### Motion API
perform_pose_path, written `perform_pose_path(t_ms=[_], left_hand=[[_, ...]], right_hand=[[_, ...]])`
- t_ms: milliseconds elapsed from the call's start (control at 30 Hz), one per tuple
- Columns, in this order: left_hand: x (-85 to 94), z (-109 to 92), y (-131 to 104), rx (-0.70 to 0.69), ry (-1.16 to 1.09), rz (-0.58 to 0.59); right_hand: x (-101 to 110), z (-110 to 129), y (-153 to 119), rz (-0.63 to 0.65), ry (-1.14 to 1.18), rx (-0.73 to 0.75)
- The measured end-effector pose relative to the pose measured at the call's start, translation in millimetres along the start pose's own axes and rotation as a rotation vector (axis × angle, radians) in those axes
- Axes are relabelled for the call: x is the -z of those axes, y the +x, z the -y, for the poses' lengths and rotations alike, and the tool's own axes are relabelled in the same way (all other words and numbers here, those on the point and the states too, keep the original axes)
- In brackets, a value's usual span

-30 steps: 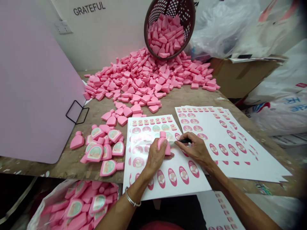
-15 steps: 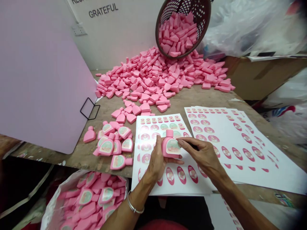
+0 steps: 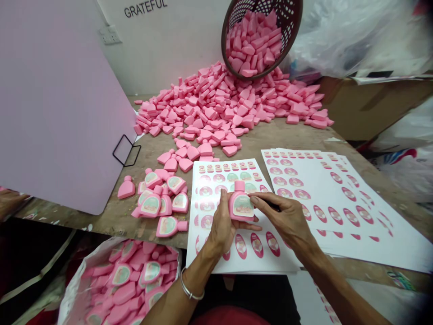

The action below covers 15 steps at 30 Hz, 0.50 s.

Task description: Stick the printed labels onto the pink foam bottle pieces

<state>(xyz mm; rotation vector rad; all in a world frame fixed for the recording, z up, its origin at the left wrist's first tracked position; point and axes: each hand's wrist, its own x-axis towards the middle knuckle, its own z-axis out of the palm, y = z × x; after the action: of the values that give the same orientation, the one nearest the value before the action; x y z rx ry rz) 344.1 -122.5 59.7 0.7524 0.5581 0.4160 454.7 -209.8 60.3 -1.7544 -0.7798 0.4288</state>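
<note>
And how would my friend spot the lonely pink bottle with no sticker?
Find the big pinkish board on the left, then the black wire frame at its edge. Below that frame in the picture is the bottle: alone, no sticker showing, beside a small pile wearing stickers.

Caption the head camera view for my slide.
The left hand holds a pink bottle above sticker sheets while the right hand, gripping a dark tool, touches the bottle's label.

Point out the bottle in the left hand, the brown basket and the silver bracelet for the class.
Bottle (image 3: 242, 206): head view, on its front label.
Basket (image 3: 288, 22): head view, on its mesh wall.
Bracelet (image 3: 191, 296): head view, on its lower part.
</note>
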Motion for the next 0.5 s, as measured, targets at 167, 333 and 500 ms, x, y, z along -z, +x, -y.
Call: perform_pose_path(t_ms=[167,333,500], left_hand=[[-0.7,0.3,0.7,-0.003,0.000,-0.002],[-0.1,1.5,0.9,0.002,-0.003,0.013],[0.3,0.2,1.0,0.007,-0.006,0.013]], right_hand=[[0.5,-0.9,0.1,0.004,0.013,0.009],[-0.4,-2.3,0.1,-0.021,-0.004,0.019],[-1.3,-0.4,-0.2,-0.027,-0.033,0.048]])
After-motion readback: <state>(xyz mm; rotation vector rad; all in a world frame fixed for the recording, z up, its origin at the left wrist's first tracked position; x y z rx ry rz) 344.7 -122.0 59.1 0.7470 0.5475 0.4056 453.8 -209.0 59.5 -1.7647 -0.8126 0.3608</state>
